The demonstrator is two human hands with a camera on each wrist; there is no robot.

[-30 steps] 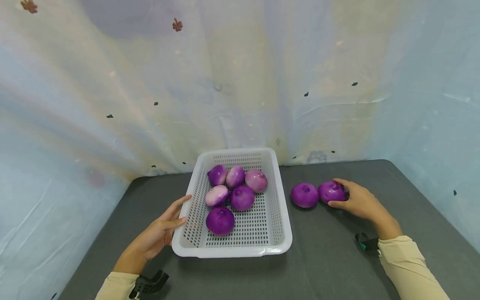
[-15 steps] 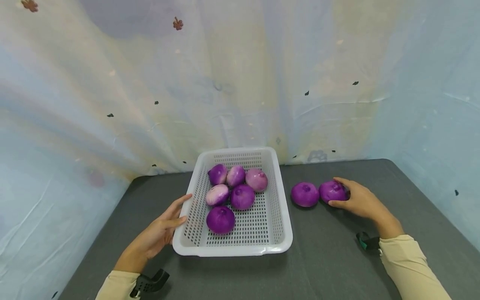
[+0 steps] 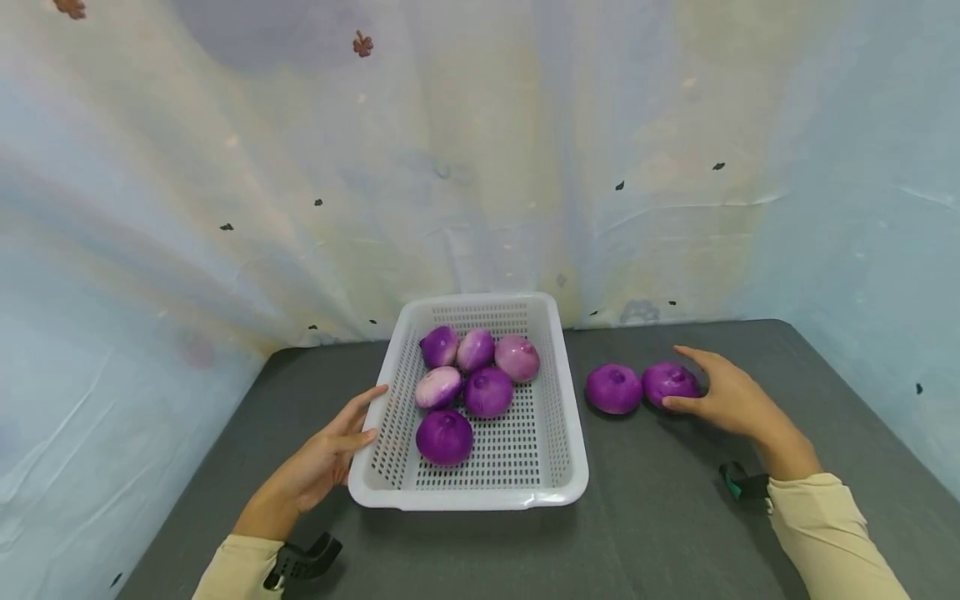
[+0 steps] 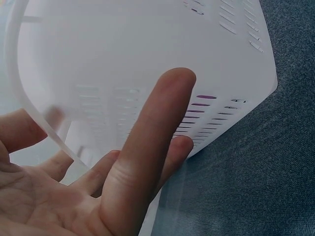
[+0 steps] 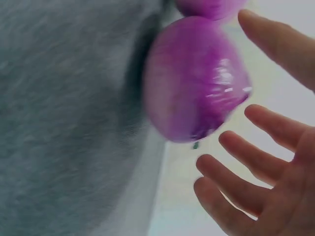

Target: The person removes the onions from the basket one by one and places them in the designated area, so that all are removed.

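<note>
In the head view a white plastic basket (image 3: pixel 468 500) with slotted walls holds several purple onions (image 3: pixel 489 392). My left hand (image 3: pixel 318 462) holds its left rim, thumb and forefinger at the edge. The left wrist view has the other fingers (image 4: pixel 133 162) along the basket's outer wall, one sticking out straight. Right of the basket, two more onions lie side by side on the table. Around the right-hand onion (image 3: pixel 670 381) my right hand (image 3: pixel 731 400) is spread. In the right wrist view its fingertips stand apart from that onion (image 5: pixel 194 81).
The dark grey table (image 3: pixel 480 558) has its back edge against a pale patterned curtain (image 3: pixel 487 167), which also hangs at both sides. The other loose onion (image 3: pixel 613 389) sits between the basket and the right-hand onion.
My right hand's fingers have spread away from the right-hand onion, which they were around before. The left hand and basket stay put; the head view shifts slightly.
</note>
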